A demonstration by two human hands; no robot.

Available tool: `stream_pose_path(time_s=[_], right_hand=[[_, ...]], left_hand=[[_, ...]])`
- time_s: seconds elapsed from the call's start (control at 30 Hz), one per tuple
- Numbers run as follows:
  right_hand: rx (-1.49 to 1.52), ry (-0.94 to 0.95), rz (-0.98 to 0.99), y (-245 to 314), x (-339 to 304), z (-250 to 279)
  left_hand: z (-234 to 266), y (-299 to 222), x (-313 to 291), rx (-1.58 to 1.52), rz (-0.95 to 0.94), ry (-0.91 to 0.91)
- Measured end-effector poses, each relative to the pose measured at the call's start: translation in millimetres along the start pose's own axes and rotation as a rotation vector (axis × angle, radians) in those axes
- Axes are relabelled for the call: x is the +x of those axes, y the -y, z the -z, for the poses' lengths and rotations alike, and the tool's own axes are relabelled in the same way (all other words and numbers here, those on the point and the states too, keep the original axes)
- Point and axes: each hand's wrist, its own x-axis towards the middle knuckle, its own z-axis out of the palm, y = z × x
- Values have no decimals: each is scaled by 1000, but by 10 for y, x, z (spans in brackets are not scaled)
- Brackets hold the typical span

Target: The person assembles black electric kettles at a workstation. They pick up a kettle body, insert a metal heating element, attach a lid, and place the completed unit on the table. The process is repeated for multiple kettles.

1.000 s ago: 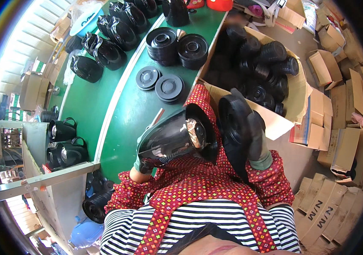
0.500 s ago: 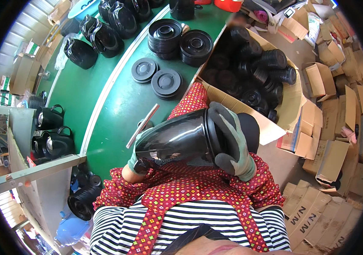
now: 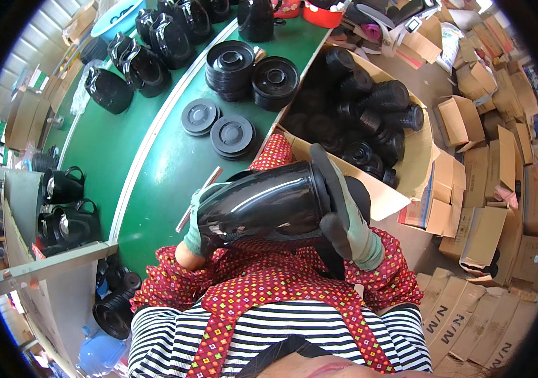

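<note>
Together, two gloved hands point(image 3: 348, 220) hold one black vessel point(image 3: 259, 206) sideways.

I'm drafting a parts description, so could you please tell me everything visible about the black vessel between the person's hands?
The black vessel is glossy and smooth, apparently plastic, with pale reflections along its side. Its rounded body broadens toward the right end. It lies sideways, held in front of the patterned red apron, the gloved left hand on its left end and the gloved right hand against its right end. Both ends are partly hidden.
</note>
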Motion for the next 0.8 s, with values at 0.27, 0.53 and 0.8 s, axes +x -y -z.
stream_pose_path(time_s=[0.27, 0.53, 0.8], right_hand=[[200, -162, -68, 71, -185, -196], [-164, -77, 332, -1, -233, -106], [-289, 7, 356, 105, -106, 94]], left_hand=[[10, -392, -35, -211, 175, -253], [-48, -136, -61, -295, 162, 141], [-189, -30, -36, -627, 351, 345]])
